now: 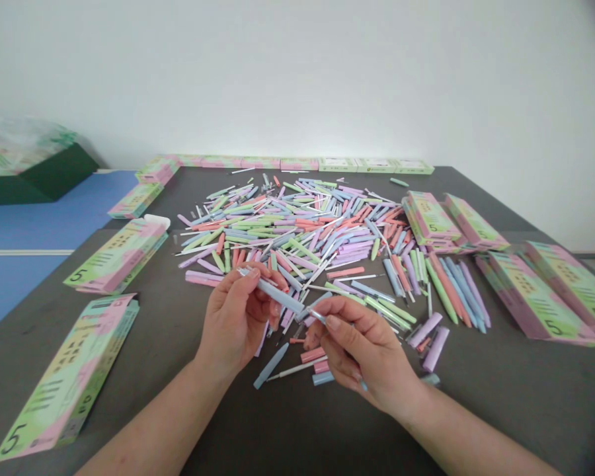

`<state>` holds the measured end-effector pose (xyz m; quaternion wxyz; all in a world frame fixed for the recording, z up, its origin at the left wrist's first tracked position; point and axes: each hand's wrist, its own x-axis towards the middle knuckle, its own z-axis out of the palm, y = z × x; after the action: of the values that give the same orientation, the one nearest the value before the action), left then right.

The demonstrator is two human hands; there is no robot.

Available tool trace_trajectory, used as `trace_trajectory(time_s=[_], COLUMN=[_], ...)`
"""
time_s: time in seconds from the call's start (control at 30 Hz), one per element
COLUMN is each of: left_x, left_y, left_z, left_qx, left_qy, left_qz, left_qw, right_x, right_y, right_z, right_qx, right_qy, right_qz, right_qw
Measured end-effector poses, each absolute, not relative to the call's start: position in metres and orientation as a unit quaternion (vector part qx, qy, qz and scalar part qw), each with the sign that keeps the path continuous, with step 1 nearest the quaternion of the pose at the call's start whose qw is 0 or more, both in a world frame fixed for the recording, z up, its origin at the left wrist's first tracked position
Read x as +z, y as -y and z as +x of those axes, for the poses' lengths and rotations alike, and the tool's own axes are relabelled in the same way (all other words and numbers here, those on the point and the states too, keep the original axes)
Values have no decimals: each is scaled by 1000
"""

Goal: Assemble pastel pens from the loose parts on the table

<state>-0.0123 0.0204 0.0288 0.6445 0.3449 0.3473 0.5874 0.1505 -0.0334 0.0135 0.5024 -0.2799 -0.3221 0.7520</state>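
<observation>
Held pen tube (282, 295) looked like smooth, shiny plastic. Loose pen parts (353, 252) looked plastic too. Boxes (62, 380) looked like smooth card. Desk (258, 439) and wall (297, 79) looked matt. Bag (24, 140) looked like thin, crinkly plastic.

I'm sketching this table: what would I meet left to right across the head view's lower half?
Nearest green-and-pink cardboard box, left hand, right hand, rightmost tapered purple plastic barrel, rightmost green-and-pink cardboard box.
</observation>
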Motion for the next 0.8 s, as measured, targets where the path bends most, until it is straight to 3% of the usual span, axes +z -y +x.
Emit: trace_trajectory(time_s=[0.2, 0.43, 0.8], left_x=[29, 33, 41], left_y=[-22, -18, -2], left_z=[-14, -16, -16], left_qx=[582, 515, 481], left_qy=[-302, -224, -174], left_qz=[295, 221, 238], left_qw=[695, 797, 825], right_x=[11, 21, 19], right_y=[39, 43, 47], right_z=[152, 155, 155], right_qx=[676, 686, 693], right_qy=[407, 384, 389], right_qz=[-346, -344, -351], right_qw=[508, 513, 495])
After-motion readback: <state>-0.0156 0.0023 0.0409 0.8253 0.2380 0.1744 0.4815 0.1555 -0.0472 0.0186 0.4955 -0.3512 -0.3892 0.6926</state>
